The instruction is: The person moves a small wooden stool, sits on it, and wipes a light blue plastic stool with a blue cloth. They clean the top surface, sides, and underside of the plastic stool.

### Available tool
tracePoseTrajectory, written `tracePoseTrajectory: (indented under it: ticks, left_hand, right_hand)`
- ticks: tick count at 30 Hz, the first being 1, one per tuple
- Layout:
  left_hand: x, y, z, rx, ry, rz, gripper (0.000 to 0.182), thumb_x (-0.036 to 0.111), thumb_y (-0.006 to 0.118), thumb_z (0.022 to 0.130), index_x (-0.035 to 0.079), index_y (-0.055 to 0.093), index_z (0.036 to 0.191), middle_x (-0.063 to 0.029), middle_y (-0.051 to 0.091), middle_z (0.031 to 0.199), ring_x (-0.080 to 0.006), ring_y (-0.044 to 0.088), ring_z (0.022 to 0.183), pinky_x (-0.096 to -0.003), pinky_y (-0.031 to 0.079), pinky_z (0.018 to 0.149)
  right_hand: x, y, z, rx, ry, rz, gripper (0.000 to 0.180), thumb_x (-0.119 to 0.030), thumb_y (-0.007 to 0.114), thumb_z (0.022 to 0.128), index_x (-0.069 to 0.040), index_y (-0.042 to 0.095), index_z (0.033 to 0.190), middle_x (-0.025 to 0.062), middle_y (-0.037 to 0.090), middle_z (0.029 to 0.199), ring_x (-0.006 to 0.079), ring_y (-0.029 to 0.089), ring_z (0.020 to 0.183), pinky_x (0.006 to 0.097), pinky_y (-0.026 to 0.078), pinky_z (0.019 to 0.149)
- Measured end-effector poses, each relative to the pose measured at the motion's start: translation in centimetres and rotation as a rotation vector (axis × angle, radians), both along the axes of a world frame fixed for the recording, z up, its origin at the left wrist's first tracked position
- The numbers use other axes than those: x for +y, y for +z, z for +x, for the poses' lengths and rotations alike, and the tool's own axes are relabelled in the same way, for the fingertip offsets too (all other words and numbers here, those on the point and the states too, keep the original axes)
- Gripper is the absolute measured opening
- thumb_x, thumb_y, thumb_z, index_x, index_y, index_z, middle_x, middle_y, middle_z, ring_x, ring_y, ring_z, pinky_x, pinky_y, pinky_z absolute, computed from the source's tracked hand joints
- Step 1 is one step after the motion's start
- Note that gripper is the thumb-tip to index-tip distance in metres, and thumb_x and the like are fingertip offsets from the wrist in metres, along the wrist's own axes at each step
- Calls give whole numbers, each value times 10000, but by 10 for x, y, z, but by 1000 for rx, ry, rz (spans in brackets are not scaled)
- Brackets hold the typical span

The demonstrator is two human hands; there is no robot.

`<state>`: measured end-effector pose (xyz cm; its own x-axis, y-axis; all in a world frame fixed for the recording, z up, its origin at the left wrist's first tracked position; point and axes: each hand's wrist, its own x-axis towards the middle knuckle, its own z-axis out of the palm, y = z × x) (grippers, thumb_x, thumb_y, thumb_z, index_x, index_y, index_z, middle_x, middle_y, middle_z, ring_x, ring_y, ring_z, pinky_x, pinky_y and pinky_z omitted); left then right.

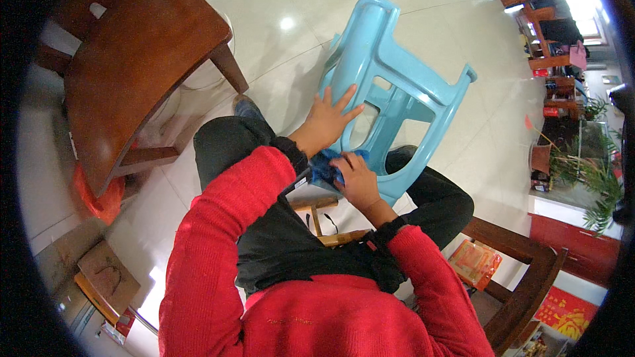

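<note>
A light blue plastic stool lies tipped between the person's knees, its legs and openings turned upward. My left hand rests on the side of the stool with its fingers spread, pressed flat on the plastic. Lower down, my right hand holds a dark blue cloth against the stool's near edge, fingers bent over it. Part of the cloth is hidden by the right hand. Both wrists wear black bands. Under the hands, between the thighs, a small wooden frame shows.
A brown wooden table stands at the left, with a red plastic bag beneath its edge. At lower right is a dark wooden chair near a red printed packet. Potted plants and furniture line the far right.
</note>
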<state>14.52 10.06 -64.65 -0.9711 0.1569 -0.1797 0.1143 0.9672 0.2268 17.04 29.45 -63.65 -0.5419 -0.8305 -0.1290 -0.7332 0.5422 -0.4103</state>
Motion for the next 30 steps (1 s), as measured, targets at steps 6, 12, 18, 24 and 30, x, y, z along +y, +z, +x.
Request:
tracePoseTrajectory:
  ticks: [6,12,18,24,30]
  left_hand:
    - [4,-1,0,-6,12,-1,984,228,794,717,248,213,1511,-151,3,1589,-534,332,1293,-607,423,927]
    - [7,13,-3,-54,95,1,1107,255,841,651,82,163,1509,-127,-4,1591,-501,324,1314,-589,446,931]
    - [5,27,-4,-161,63,-53,1226,326,886,566,52,152,1509,-106,-42,1593,-483,303,1333,-556,466,921]
    - [3,19,-7,-206,28,-81,1134,366,868,578,33,260,1475,-144,146,1567,-474,274,1352,-533,431,965]
    - [5,13,-13,-334,6,-104,1114,327,861,594,11,249,1470,-148,158,1563,-490,290,1341,-551,415,979]
  right_hand:
    - [62,8,14,-211,157,140,436,-112,745,673,-192,572,1065,53,527,1086,309,572,978,412,536,734]
    - [63,25,-6,-136,-321,-207,360,-64,694,726,-141,585,1061,100,551,1059,318,587,972,397,502,803]
    - [-22,42,-97,119,-553,-599,309,-32,622,799,-29,562,1102,130,566,1046,267,580,968,347,478,837]
    - [-79,32,-121,13,-424,-379,372,-77,636,778,-123,558,1139,129,531,1128,341,565,1038,397,487,853]
    - [-50,7,-89,-100,-352,-337,392,-110,632,747,-125,532,1125,116,523,1128,369,553,1038,423,485,851]
